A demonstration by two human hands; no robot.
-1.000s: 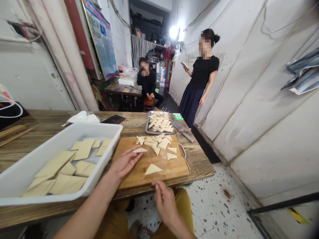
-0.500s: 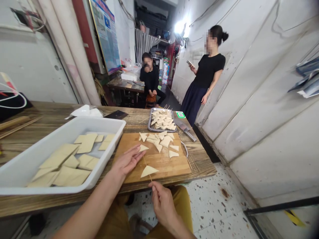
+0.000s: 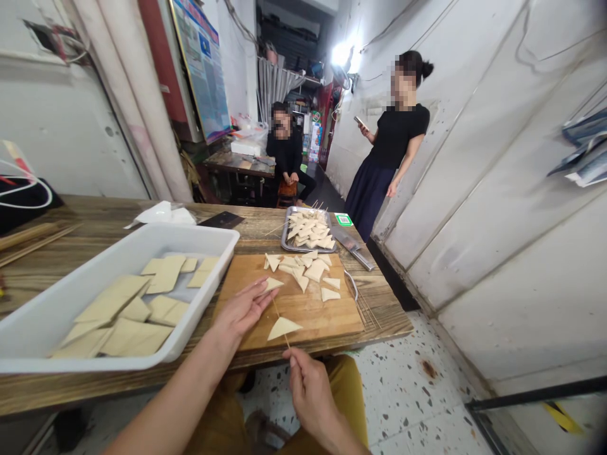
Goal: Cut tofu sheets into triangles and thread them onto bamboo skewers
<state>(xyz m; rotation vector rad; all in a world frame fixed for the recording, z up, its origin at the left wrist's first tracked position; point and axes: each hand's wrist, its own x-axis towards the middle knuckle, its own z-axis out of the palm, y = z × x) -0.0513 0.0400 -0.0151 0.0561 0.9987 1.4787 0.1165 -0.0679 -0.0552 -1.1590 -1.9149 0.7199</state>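
Observation:
My right hand [image 3: 307, 379] pinches the lower end of a thin wooden skewer [image 3: 287, 342] at the table's front edge. One pale tofu triangle [image 3: 284, 328] is threaded on that skewer, above my right fingers. In my left hand [image 3: 244, 308], between thumb and fingers, is another tofu triangle [image 3: 272, 284] at the skewer's upper end; whether the tip has pierced it I cannot tell. Both hands are over the near left part of a wooden cutting board [image 3: 332, 321]. Several loose tofu triangles [image 3: 315, 270] lie toward the board's far side.
A white plastic tub [image 3: 227, 243] with tofu sheets [image 3: 137, 342] stands at left. Behind the board, a metal tray [image 3: 285, 240] holds filled skewers. A cleaver [image 3: 353, 246] lies beside it, and bare skewers [image 3: 370, 309] at the right edge. Two people are beyond the table.
Almost nothing differs. Both hands keep their grip on the tofu triangle and the skewer, and the view has shifted very slightly.

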